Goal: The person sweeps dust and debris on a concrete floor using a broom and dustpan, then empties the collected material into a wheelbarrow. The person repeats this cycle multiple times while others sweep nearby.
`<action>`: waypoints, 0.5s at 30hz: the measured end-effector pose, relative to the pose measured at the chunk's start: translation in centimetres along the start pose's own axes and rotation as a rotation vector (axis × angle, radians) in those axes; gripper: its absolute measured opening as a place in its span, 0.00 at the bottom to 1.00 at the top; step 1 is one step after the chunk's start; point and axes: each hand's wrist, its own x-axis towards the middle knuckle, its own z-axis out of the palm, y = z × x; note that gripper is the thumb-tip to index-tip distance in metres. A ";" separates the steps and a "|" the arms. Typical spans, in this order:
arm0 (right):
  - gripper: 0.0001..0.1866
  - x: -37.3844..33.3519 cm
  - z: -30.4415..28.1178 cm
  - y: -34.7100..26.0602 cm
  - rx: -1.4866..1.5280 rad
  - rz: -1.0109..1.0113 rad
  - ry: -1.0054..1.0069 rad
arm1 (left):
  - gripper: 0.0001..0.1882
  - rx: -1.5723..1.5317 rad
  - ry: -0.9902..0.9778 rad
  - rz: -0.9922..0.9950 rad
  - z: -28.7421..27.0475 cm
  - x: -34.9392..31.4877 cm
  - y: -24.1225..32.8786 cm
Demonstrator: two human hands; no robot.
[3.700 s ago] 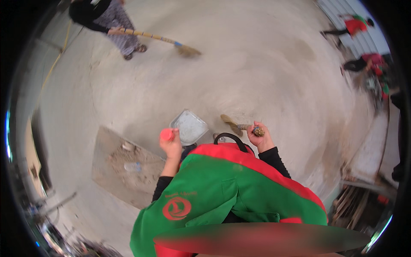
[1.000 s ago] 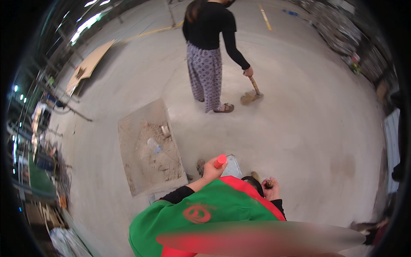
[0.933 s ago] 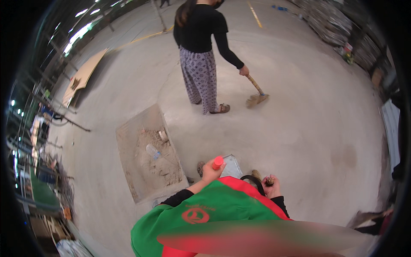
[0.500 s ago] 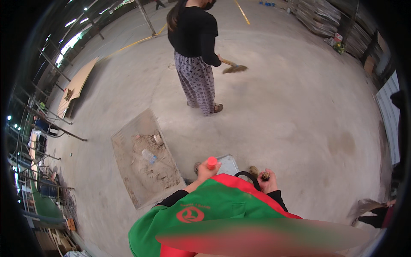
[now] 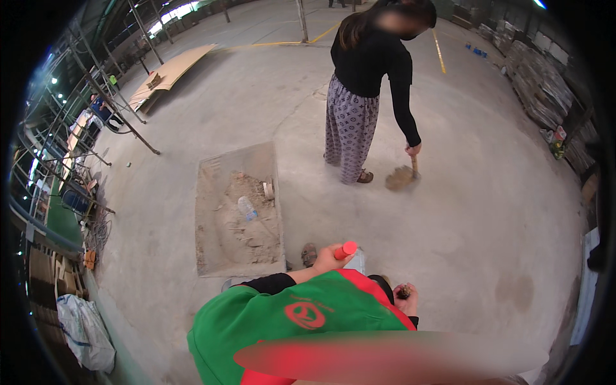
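My left hand (image 5: 328, 258) is closed around a red-ended handle (image 5: 347, 249). Part of a pale grey pan-like thing (image 5: 357, 262) shows just beneath it; I cannot tell whether they are joined. Held in my right hand (image 5: 409, 301) is a brownish stick-like handle (image 5: 402, 292), seen end-on, its lower part hidden. A green and red apron (image 5: 269, 321) covers much of the lower view. Left of my hands, a flat grey tray-like sheet (image 5: 208, 168) on the floor bears dirt, scraps and a clear plastic bottle (image 5: 246, 208).
Ahead, a co-worker (image 5: 372, 64) in a black top leans over a short broom (image 5: 402, 178) on the concrete floor. Metal frames (image 5: 122, 102) and a large tan board (image 5: 179, 67) stand left. A white sack (image 5: 85, 333) lies lower left; wrapped stacks (image 5: 539, 90) line the right.
The view has turned, so the tray and co-worker appear farther right. The co-worker has bent lower and brought the broom down closer in. Both my hands keep their grips.
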 end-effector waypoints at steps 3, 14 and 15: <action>0.09 -0.2 0.0 0.1 -0.012 -0.007 0.008 | 0.13 0.004 0.035 0.040 0.0 -0.2 0.4; 0.08 -0.5 -0.6 0.2 0.063 -0.026 0.016 | 0.13 0.012 0.016 0.002 0.6 0.2 -1.5; 0.08 -0.5 -0.7 0.2 0.103 -0.004 0.007 | 0.16 0.039 -0.010 -0.087 0.7 0.2 -1.8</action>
